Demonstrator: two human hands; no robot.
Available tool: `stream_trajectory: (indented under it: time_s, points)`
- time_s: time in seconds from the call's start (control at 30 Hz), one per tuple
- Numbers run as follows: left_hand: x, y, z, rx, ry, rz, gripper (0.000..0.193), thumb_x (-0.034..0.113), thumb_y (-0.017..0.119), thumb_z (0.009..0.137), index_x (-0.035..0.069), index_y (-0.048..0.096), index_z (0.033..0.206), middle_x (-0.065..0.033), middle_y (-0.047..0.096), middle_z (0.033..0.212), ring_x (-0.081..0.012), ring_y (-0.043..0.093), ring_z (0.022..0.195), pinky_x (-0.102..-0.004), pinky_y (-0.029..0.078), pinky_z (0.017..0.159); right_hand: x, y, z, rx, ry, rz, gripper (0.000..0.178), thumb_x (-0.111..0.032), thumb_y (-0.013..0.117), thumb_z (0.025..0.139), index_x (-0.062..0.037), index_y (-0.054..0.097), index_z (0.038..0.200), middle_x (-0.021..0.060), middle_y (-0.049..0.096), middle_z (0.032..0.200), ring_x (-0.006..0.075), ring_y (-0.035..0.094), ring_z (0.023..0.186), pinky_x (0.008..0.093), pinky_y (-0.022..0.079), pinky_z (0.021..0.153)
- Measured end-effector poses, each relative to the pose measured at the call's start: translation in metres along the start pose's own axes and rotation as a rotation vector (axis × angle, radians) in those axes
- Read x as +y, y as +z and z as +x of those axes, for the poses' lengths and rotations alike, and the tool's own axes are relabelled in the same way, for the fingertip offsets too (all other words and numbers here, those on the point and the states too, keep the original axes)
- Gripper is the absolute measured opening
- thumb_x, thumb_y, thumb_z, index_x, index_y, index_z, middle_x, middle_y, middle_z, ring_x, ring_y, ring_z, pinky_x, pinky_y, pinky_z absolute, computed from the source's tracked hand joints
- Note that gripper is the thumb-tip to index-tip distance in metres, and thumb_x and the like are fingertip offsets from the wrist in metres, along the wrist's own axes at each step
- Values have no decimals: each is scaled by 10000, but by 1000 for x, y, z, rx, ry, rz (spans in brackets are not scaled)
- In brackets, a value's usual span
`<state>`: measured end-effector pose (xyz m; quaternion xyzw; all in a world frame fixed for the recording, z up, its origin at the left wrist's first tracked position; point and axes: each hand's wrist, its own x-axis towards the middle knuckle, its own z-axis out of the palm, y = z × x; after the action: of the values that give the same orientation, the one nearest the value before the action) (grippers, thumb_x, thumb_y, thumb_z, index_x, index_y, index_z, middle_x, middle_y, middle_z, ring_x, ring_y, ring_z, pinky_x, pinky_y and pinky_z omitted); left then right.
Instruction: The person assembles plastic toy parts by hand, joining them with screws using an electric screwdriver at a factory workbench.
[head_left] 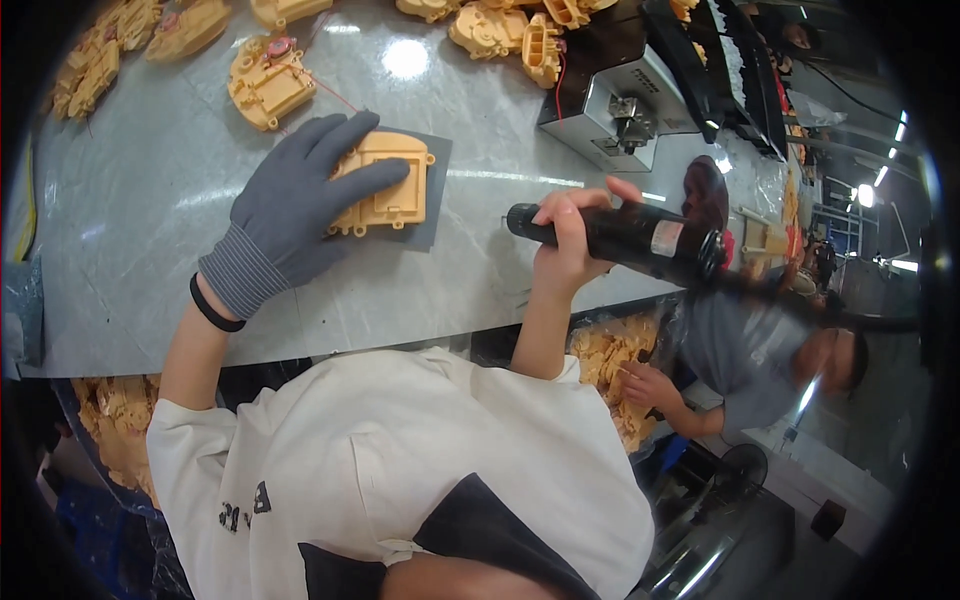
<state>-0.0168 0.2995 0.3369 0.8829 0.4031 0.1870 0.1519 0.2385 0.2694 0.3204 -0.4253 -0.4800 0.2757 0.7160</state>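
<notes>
The left hand, in a grey knit glove, lies flat over a yellow plastic housing that sits on a dark grey pad on the pale marbled table. The right hand is bare and wrapped around a black electric screwdriver, held up off the table just to the right of the pad — its body points off to the right. More yellow housings lie along the far edge, one with a thin red wire. A grey metal box stands at the far right. Beside the table another person's hand reaches into a bag of yellow parts.
</notes>
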Motion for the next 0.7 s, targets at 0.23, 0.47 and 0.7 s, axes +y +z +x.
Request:
stream_trajectory:
  time_s: [0.23, 0.47, 0.7]
  points:
    - [21, 6, -3, -197, -150, -54, 698, 215, 750, 622, 251, 447, 1249, -120, 367, 1295, -294, 541, 1028, -359, 508, 790, -45, -18, 78, 112, -269, 85, 428, 56, 526, 677, 5, 396, 1081, 59, 502, 597, 155, 485, 456, 304, 450, 508]
    - [42, 18, -8, -82, -176, -67, 661, 280, 734, 675, 251, 439, 1267, -162, 347, 1293, -307, 544, 1027, -365, 516, 778, -20, -20, 148, 200, -235, -38, 381, 81, 552, 653, 22, 431, 1010, 92, 510, 565, 153, 483, 427, 293, 458, 485]
    - [37, 11, -11, 0, -120, -9, 616, 233, 749, 637, 254, 514, 1206, -138, 342, 1355, -272, 557, 904, -346, 496, 758, -13, -23, 159, 192, -174, -70, 322, 106, 530, 632, 35, 427, 929, 112, 505, 564, 160, 482, 425, 293, 448, 459]
